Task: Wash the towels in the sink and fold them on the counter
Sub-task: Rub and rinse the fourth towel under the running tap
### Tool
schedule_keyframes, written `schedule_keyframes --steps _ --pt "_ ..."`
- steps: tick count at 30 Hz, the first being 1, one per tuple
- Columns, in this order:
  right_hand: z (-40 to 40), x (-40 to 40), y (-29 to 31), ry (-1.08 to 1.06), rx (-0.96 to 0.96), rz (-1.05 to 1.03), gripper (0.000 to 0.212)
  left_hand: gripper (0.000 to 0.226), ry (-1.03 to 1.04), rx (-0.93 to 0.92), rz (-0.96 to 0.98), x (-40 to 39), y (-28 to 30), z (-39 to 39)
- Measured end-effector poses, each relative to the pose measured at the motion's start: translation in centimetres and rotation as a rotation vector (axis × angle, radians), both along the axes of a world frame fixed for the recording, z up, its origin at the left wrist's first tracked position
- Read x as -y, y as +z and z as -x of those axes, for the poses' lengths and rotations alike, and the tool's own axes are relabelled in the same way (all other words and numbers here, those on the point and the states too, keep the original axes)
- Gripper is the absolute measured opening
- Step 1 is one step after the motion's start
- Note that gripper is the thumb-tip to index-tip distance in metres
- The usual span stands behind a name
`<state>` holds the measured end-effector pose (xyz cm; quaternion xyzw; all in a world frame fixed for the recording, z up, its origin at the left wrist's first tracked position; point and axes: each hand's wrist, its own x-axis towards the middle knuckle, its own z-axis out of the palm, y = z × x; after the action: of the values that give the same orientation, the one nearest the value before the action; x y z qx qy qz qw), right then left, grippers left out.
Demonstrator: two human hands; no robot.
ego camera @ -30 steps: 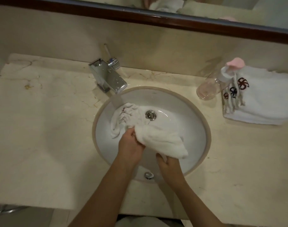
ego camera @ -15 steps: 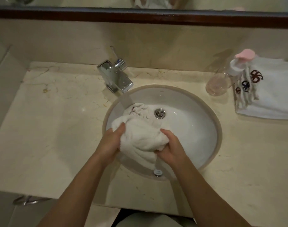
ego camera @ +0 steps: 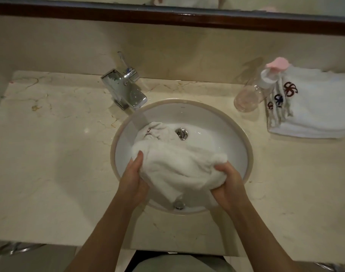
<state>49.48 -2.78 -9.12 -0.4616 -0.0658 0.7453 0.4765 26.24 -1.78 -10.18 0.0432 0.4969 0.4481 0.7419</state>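
A white wet towel [ego camera: 179, 165] lies bunched in the round white sink [ego camera: 222, 132]. My left hand [ego camera: 133, 178] grips its left side, thumb on top of the cloth. My right hand [ego camera: 228, 185] clutches its right end, fingers curled into the fabric. One crumpled end of the towel reaches up toward the drain [ego camera: 181, 133]. A stack of folded white towels [ego camera: 313, 112] with dark embroidered logos rests on the counter [ego camera: 50, 154] at the right.
A chrome faucet [ego camera: 124, 90] stands behind the sink at the left. A clear pump bottle [ego camera: 250, 95] with a pink top sits between the sink and the folded towels. A mirror frame [ego camera: 167, 16] runs along the wall above.
My hands have spread apart, stretching the bunched towel wider across the sink. The right hand has moved to the right with its end.
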Motion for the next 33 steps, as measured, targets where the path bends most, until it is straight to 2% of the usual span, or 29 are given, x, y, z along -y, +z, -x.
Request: schedule_keyframes --steps 3,5,7,9,10,11,13,16,18,20,21,23,24,25,27,29,30,31,32,33 --pt "0.5 0.5 2.0 0.146 -0.100 -0.087 0.039 0.055 -0.009 -0.165 0.027 -0.1 -0.4 0.0" --pt "1.0 0.0 2.0 0.177 -0.112 0.001 0.050 0.058 -0.106 -0.238 -0.010 -0.3 -0.4 0.1" --pt "2.1 -0.6 0.9 0.186 0.074 0.071 0.052 0.056 -0.198 -0.351 -0.067 -0.5 0.0 -0.7" --pt "4.8 -0.5 0.1 0.244 0.444 0.019 0.035 0.052 -0.321 -0.666 -0.153 -0.6 0.7 -2.7" --pt "6.6 0.0 0.0 0.266 0.597 -0.038 0.032 0.052 -0.336 -0.855 -0.155 -0.4 0.8 -3.9" --pt "8.1 0.5 -0.1 0.302 0.695 -0.115 0.031 0.053 -0.312 -0.966 -0.120 -0.1 1.0 -5.1" --pt "9.8 0.4 -0.1 0.270 0.761 -0.191 0.031 0.056 -0.288 -1.016 -0.108 0.7 1.9 -7.0" --pt "9.3 -3.0 -0.2 0.089 0.642 0.004 0.032 0.050 -0.519 -1.122 -0.182 1.1 2.0 -7.8" --pt "9.7 -3.5 0.3 0.196 0.666 -0.093 0.027 0.034 -0.579 -1.258 -0.176 -0.2 0.7 -6.0" --pt "11.0 -2.4 1.2 0.370 0.761 -0.228 0.029 0.026 -0.543 -1.228 -0.125 -2.0 -0.5 -4.3" --pt "11.4 -2.6 1.0 0.326 0.812 -0.225 0.033 0.024 -0.563 -1.210 -0.157 -2.0 -0.3 -4.3" --pt "10.7 -5.0 -0.3 0.157 0.870 -0.023 0.037 0.020 -0.641 -1.195 -0.298 -1.2 1.1 -5.6" --pt "10.3 -5.9 -0.8 0.094 0.822 0.086 0.035 0.025 -0.669 -1.176 -0.336 -0.7 1.7 -6.2" --pt "10.0 -6.0 -1.0 0.079 0.796 0.094 0.033 0.026 -0.643 -1.154 -0.317 -0.8 1.9 -6.3" --pt "10.1 -4.6 -0.3 0.231 0.806 -0.102 0.028 0.026 -0.578 -1.158 -0.230 -2.7 1.3 -4.9" --pt "10.9 -3.1 0.1 0.414 0.856 -0.277 0.029 0.040 -0.494 -1.087 -0.108 -4.6 1.4 -3.6" --pt "11.0 -3.4 0.0 0.374 0.876 -0.237 0.032 0.044 -0.481 -1.081 -0.131 -4.6 1.9 -3.9" --pt "11.0 -4.4 -0.3 0.231 0.867 -0.138 0.033 0.045 -0.527 -1.094 -0.191 -4.0 2.4 -4.8" --pt "10.7 -5.7 -0.8 0.106 0.798 -0.007 0.034 0.046 -0.557 -1.075 -0.235 -3.3 2.6 -5.8" --pt "10.3 -6.7 -1.1 0.003 0.676 0.095 0.033 0.044 -0.558 -0.973 -0.240 -2.6 2.5 -6.5"
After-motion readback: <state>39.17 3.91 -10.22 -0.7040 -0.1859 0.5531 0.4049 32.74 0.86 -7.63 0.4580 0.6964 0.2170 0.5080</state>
